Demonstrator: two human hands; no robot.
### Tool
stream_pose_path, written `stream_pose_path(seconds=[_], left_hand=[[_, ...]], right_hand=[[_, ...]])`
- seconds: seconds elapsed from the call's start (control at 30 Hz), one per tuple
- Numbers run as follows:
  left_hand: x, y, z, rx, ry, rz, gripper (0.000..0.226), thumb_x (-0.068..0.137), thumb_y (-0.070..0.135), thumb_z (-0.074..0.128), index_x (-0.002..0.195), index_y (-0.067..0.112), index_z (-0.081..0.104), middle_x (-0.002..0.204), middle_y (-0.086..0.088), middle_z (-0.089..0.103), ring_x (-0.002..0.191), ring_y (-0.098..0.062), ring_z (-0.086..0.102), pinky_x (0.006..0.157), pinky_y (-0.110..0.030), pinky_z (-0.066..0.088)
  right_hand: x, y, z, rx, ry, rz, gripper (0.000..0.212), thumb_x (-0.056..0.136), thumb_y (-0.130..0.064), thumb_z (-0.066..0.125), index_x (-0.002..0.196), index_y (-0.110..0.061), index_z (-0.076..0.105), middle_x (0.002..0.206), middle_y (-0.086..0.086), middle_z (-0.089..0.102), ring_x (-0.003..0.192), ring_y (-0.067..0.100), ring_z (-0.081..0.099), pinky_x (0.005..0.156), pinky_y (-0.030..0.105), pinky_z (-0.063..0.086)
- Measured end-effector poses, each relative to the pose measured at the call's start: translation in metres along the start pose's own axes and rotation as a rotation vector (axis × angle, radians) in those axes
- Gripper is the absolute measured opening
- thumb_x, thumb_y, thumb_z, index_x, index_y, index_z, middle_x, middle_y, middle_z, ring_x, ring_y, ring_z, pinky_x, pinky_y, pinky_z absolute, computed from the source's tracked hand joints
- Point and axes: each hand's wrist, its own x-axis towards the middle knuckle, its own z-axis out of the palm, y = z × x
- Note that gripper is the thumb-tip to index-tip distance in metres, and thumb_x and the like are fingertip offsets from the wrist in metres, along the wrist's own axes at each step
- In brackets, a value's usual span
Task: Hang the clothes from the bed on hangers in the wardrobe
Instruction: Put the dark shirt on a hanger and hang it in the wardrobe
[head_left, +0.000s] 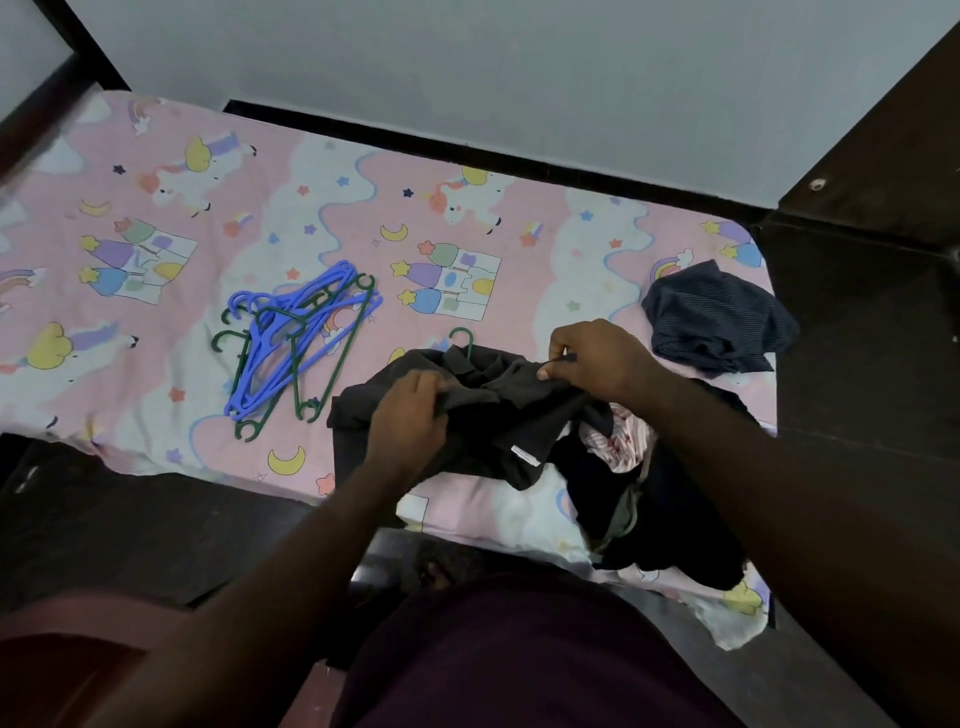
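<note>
left hand (409, 418), right hand (597, 364), shirt (501, 415) gripped between

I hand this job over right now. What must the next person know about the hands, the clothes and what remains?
Left hand and right hand both grip the dark shirt on the bed.
A green hanger pokes out at its top.
Spare hangers lie to the left.
Still to hang: this shirt, the navy garment, the clothes pile under the right arm.
Wardrobe not in view.

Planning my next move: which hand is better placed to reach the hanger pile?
Probably left. The left hand is nearer the hanger pile; the right hand pinches the dark garment farther away.
</note>
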Motion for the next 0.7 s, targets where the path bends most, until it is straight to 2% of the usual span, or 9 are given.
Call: stream_pose_path(seconds=[0.13,0.2,0.27,0.33,0.4,0.47,0.5,0.57,0.7], left_hand=[[0.010,-0.006,-0.020,0.019,0.035,0.014,0.019,0.091,0.016,0.060,0.109,0.013,0.064,0.107,-0.006,0.061,0.099,-0.021,0.055,0.085,-0.030,0.044],[0.026,0.000,-0.036,0.043,0.000,0.052,0.019,0.094,0.018,0.058,0.107,0.011,0.069,0.105,-0.007,0.065,0.097,-0.023,0.058,0.086,-0.032,0.046],[0.044,0.012,-0.058,-0.101,0.010,0.038,0.016,0.095,0.018,0.058,0.095,0.010,0.072,0.093,-0.006,0.069,0.087,-0.020,0.062,0.084,-0.030,0.050],[0.055,0.023,-0.079,-0.288,0.098,-0.052,0.019,0.096,0.020,0.058,0.083,0.009,0.067,0.077,0.001,0.067,0.073,-0.011,0.060,0.069,-0.007,0.046],[0.055,0.032,-0.086,-0.393,0.137,-0.125,0.016,0.096,0.023,0.059,0.085,0.012,0.064,0.075,0.008,0.063,0.071,-0.004,0.057,0.059,0.001,0.037],[0.044,0.036,-0.068,-0.440,0.018,-0.141,0.011,0.093,0.023,0.064,0.089,0.012,0.063,0.078,0.006,0.064,0.075,-0.006,0.059,0.064,-0.005,0.041],[0.036,0.035,-0.050,-0.438,-0.072,-0.150,0.013,0.090,0.024,0.068,0.092,0.012,0.063,0.081,0.004,0.065,0.078,-0.009,0.061,0.069,-0.012,0.045],[0.018,0.031,-0.007,-0.368,-0.204,-0.213,0.027,0.084,0.030,0.073,0.103,0.013,0.062,0.092,0.001,0.067,0.089,-0.016,0.064,0.079,-0.027,0.050],[-0.003,0.032,0.051,-0.215,-0.190,-0.325,0.046,0.085,0.039,0.069,0.121,0.015,0.056,0.116,-0.005,0.065,0.109,-0.027,0.060,0.083,-0.037,0.048]], right_hand=[[0.008,0.019,-0.008,-0.005,-0.159,-0.003,0.015,0.084,-0.023,0.075,0.086,-0.009,0.069,0.087,0.004,0.065,0.093,0.026,0.062,0.073,0.028,0.039],[0.014,0.020,-0.020,-0.019,-0.138,0.027,0.018,0.086,-0.022,0.074,0.085,-0.005,0.070,0.083,0.006,0.063,0.091,0.027,0.063,0.068,0.027,0.035],[0.015,0.013,-0.042,0.063,0.008,0.048,0.019,0.088,-0.022,0.071,0.084,-0.004,0.070,0.080,0.004,0.061,0.084,0.024,0.060,0.065,0.026,0.034],[0.008,0.000,-0.056,0.278,0.208,0.069,0.021,0.090,-0.023,0.068,0.082,-0.004,0.069,0.077,0.004,0.062,0.073,0.016,0.056,0.064,0.025,0.038],[-0.004,-0.013,-0.047,0.501,0.342,0.094,0.023,0.092,-0.023,0.067,0.079,-0.003,0.067,0.072,0.002,0.063,0.066,0.009,0.055,0.065,0.023,0.042],[-0.016,-0.025,-0.020,0.597,0.305,0.112,0.022,0.093,-0.021,0.066,0.076,-0.007,0.065,0.070,-0.001,0.063,0.063,0.003,0.055,0.066,0.021,0.043],[-0.020,-0.028,-0.007,0.598,0.261,0.107,0.020,0.093,-0.021,0.065,0.076,-0.010,0.064,0.070,-0.002,0.062,0.064,0.005,0.055,0.068,0.023,0.043],[-0.025,-0.033,0.008,0.564,0.207,0.094,0.020,0.096,-0.022,0.062,0.078,-0.013,0.063,0.070,-0.004,0.060,0.067,0.011,0.053,0.068,0.026,0.040],[-0.034,-0.047,0.007,0.495,0.144,0.049,0.020,0.098,-0.025,0.058,0.082,-0.014,0.062,0.076,-0.002,0.062,0.070,0.013,0.055,0.066,0.026,0.042]])
